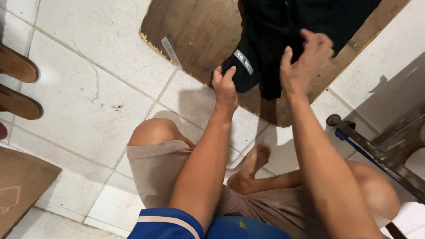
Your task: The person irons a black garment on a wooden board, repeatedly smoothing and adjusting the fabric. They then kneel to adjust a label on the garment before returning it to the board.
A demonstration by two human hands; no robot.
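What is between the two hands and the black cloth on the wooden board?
Nothing visible. The left hand already touches the lower edge of the black cloth, near its small grey label. The right hand lies on the cloth with bent fingers. The cloth rests on the wooden board.

hands 2: left hand (224,86), right hand (303,59) | black garment (274,40) 1 | wooden board (195,31) 1 | sandals (17,84) 2 | metal stand (380,150) 1
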